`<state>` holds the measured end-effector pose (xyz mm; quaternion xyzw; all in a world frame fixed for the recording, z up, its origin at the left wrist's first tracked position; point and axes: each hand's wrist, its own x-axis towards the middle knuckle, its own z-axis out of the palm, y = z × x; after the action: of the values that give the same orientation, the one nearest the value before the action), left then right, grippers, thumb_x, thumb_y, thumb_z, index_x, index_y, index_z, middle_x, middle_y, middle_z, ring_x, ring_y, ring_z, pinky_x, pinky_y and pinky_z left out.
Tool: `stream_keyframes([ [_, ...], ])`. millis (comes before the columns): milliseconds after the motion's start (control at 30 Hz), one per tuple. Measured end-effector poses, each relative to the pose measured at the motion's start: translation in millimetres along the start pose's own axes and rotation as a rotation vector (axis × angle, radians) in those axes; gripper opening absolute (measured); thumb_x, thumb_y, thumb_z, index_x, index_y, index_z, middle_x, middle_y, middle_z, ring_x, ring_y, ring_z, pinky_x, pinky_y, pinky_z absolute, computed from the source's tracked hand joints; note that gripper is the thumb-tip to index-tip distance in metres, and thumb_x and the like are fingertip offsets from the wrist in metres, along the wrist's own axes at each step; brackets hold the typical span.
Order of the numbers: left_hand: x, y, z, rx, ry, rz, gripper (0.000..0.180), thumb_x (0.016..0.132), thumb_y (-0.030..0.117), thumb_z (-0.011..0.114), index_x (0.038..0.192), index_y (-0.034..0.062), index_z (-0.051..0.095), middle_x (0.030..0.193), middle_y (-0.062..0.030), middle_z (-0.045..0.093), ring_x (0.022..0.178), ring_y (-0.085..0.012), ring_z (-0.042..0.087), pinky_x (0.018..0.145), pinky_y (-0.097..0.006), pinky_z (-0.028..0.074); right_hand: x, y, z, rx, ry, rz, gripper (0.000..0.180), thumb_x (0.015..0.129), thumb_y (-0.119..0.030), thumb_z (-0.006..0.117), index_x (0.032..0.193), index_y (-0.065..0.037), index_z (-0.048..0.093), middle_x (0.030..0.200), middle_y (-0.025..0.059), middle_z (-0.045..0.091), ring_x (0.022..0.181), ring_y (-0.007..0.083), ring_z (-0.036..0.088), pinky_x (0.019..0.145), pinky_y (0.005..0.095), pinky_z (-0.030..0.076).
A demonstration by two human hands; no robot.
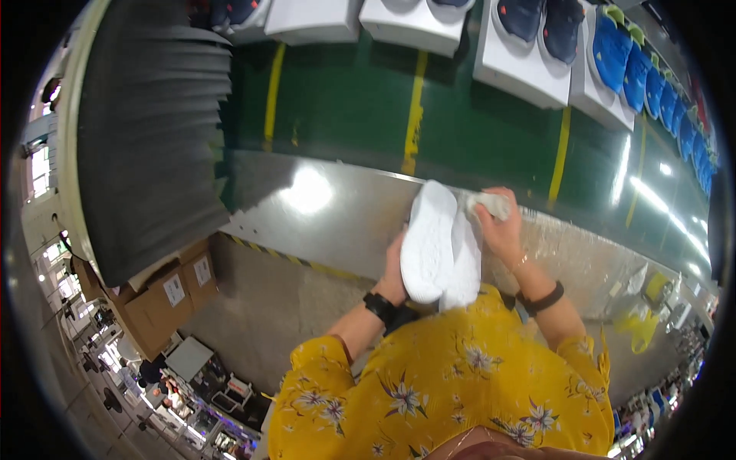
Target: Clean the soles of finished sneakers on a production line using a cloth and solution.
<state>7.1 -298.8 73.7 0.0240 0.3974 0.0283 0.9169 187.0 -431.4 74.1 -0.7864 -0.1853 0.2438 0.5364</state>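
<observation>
A pair of shoes shows its white soles in front of my body, one white sole (429, 241) overlapping the other white sole (465, 264). My left hand (394, 268) is closed around the pair from the left side; its fingertips are hidden behind the soles. On the right, my right hand (502, 222) pinches a crumpled white cloth (491, 204) close to the toe end of the second shoe. Whether the cloth touches the shoe is hard to tell.
Beyond a metal ledge (345, 207) runs a green conveyor belt (337, 107) with yellow stripes. White boxes (529, 69) carry dark shoes, and blue shoes (613, 57) line up at the right. A black strip curtain (153, 138) hangs at left above cardboard boxes (169, 295).
</observation>
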Motion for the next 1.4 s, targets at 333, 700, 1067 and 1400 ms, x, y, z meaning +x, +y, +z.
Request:
stream_keyframes([
  [333,28.1,209.6,159.1,1.066,-0.023,0.802,0.036,0.080,0.016,0.080,0.105,0.0036,0.058,0.101,-0.0040,0.065,0.090,-0.0117,0.061,0.082,-0.027,0.050,-4.2,35.9,-26.3,-0.002,0.087,0.096,0.024,0.086,-0.010,0.073,0.104,-0.002,0.058,0.093,0.0087,0.063,0.083,0.0176,0.061,0.076,0.0302,0.050],
  [700,160.9,383.5,296.4,2.311,0.824,1.329,0.069,0.073,0.047,0.078,0.127,0.0091,0.058,0.126,-0.0188,0.058,0.128,-0.0341,0.046,0.112,-0.053,0.023,5.0,59.9,-14.3,0.056,0.281,0.064,0.024,0.083,-0.003,0.072,0.102,-0.002,0.058,0.092,0.0096,0.060,0.084,0.0194,0.060,0.078,0.0311,0.049],
  [1067,260.2,258.9,360.8,2.227,0.259,1.619,0.077,0.075,0.058,0.073,0.137,0.0153,0.052,0.138,-0.0236,0.045,0.139,-0.0405,0.028,0.107,-0.071,0.014,7.1,78.6,-25.0,-0.009,0.321,-0.001,0.025,0.080,-0.002,0.073,0.100,-0.002,0.058,0.089,0.0124,0.059,0.080,0.0240,0.061,0.074,0.0329,0.050],
  [1400,278.1,256.3,383.5,2.153,0.396,1.366,0.073,0.065,0.058,0.080,0.111,0.0034,0.067,0.116,-0.0171,0.063,0.125,-0.0342,0.046,0.101,-0.065,0.033,-3.2,78.1,-26.0,0.038,0.319,0.048,0.024,0.082,-0.004,0.071,0.102,-0.002,0.057,0.091,0.0125,0.060,0.082,0.0235,0.060,0.076,0.0336,0.050],
])
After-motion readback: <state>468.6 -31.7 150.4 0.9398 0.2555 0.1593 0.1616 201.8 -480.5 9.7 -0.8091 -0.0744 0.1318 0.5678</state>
